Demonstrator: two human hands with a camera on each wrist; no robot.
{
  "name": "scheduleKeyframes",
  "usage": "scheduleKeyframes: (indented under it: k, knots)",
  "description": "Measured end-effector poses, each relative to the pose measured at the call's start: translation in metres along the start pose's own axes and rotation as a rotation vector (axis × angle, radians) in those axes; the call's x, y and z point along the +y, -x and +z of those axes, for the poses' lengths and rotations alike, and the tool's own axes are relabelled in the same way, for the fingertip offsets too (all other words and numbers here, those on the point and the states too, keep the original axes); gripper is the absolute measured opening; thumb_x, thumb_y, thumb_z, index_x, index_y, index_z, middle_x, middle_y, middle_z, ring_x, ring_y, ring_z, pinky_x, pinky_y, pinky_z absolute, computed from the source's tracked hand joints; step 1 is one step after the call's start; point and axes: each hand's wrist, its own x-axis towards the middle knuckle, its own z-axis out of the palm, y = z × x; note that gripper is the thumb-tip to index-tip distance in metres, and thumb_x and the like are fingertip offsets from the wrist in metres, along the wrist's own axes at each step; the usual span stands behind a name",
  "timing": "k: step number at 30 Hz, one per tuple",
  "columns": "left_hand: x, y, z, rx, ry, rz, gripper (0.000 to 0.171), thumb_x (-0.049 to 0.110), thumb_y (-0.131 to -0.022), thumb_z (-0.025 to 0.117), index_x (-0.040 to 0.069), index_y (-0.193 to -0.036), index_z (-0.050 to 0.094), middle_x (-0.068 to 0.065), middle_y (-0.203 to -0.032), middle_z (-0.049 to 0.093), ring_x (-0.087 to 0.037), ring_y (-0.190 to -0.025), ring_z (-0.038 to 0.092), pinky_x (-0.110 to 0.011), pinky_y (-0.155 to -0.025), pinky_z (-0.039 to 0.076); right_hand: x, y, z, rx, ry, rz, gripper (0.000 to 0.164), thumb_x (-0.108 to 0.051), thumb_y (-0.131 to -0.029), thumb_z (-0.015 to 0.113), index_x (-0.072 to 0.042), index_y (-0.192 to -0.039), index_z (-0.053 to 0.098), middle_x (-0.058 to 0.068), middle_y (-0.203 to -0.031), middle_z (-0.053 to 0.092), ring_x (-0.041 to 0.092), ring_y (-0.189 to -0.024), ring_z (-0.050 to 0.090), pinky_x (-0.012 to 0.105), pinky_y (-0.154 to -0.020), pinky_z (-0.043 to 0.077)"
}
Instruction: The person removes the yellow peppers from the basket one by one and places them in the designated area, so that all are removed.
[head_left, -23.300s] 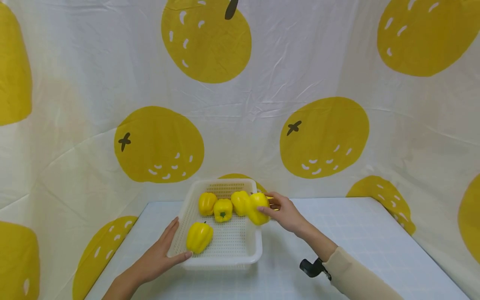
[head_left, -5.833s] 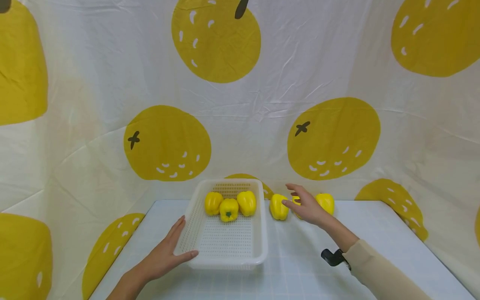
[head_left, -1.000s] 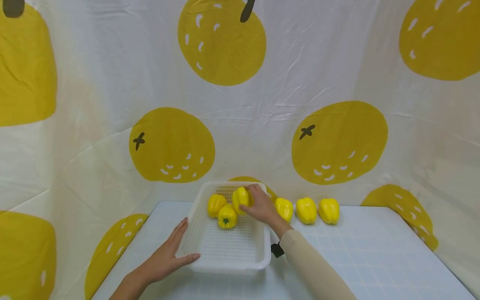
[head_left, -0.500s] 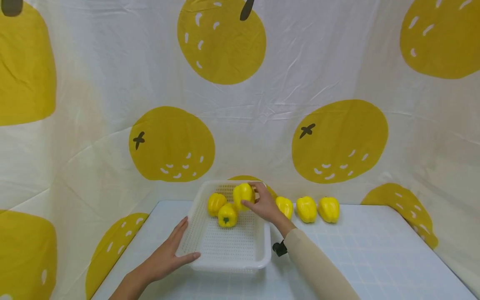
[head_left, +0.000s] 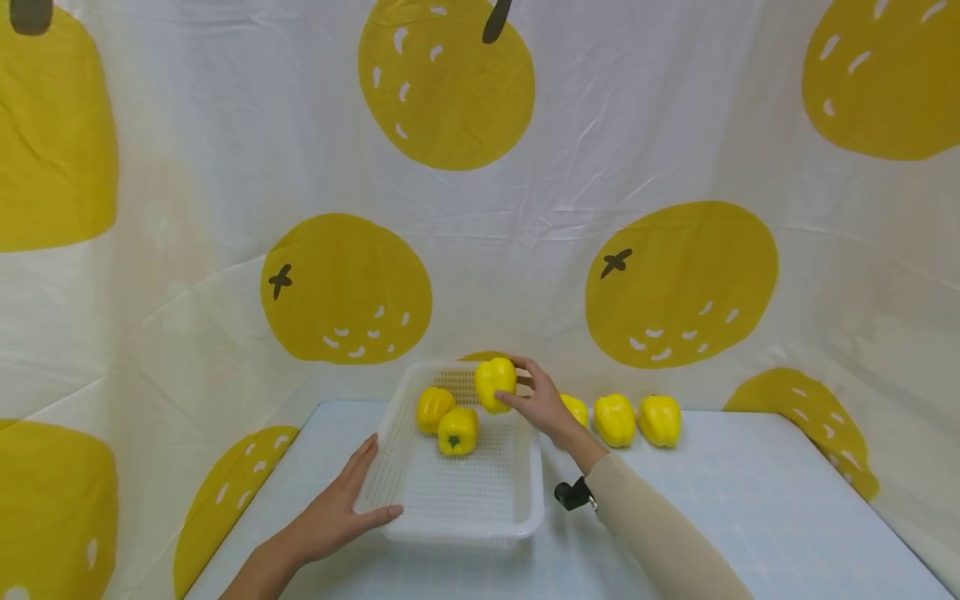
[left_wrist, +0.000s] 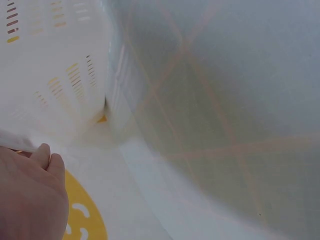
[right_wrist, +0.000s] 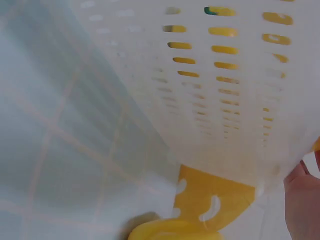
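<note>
My right hand (head_left: 546,407) pinches a yellow bell pepper (head_left: 493,385) between thumb and fingers, raised over the back right part of a white perforated plastic basket (head_left: 465,531). Two more yellow bell peppers lie inside it, one at the back left (head_left: 433,407) and one with its green stem facing front (head_left: 457,432). At the basket's left front, my left hand (head_left: 330,517) grips the rim, thumb over the edge and fingers along the outer wall. The left wrist view has that hand (left_wrist: 32,195) beside the slotted wall (left_wrist: 35,65).
Right of the basket, three yellow bell peppers stand in a row at the table's back; the nearest (head_left: 576,407) is partly behind my right hand, then a middle one (head_left: 614,420) and a right one (head_left: 660,420). A fruit-print curtain (head_left: 510,283) hangs behind the pale checked table (head_left: 750,508).
Three peppers have left the basket over the earlier frames and stand in the row at right. In the last second my right hand has lifted another pepper up and to the right.
</note>
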Motion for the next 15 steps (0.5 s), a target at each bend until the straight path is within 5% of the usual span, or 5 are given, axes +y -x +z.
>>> scheduleKeyframes:
  k: [15]
  knots:
    - [0.003,0.002,-0.002,0.0,-0.017,0.002,0.114,0.069,-0.087,0.066,0.014,-0.166,0.005,-0.008,-0.173,0.002,-0.042,-0.154,0.017,-0.071,-0.115,0.023,-0.024,0.035,-0.032,0.022,0.076,0.006,0.073,-0.031,-0.094,0.077,-0.018,-0.156,0.041,0.004,-0.16,0.04,0.035,-0.138,0.049,0.048,-0.103,0.052]
